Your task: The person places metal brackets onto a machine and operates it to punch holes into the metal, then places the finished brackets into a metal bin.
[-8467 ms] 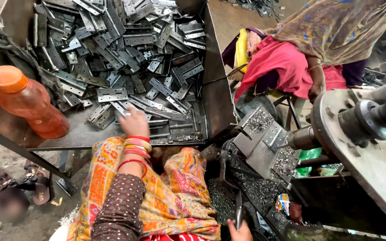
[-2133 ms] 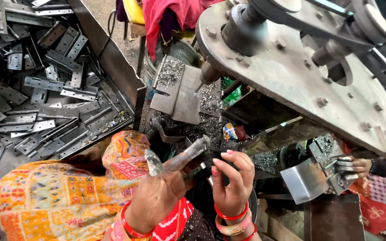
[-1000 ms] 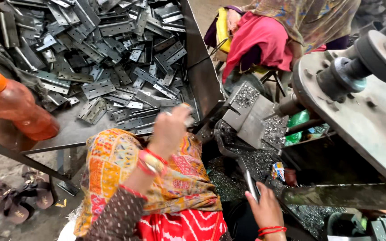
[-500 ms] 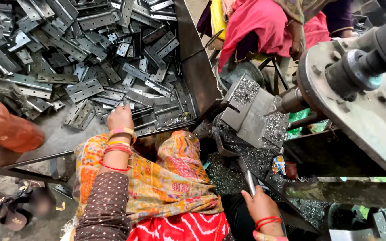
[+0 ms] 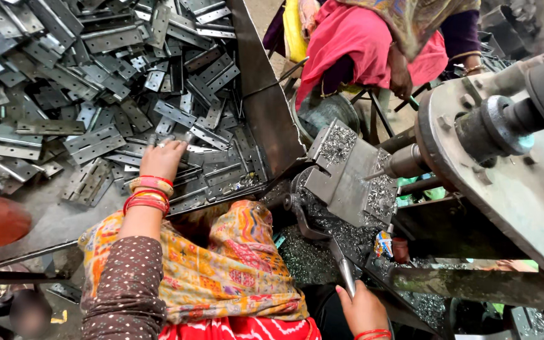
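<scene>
Flat metal hinge plates [image 5: 105, 140] lie heaped in a tray [image 5: 266, 119] up to our left. Our left hand [image 5: 164, 158] rests palm-down, fingers curled onto them, nearer than our right hand [image 5: 363, 308], which grips a lever handle [image 5: 346, 277].
</scene>
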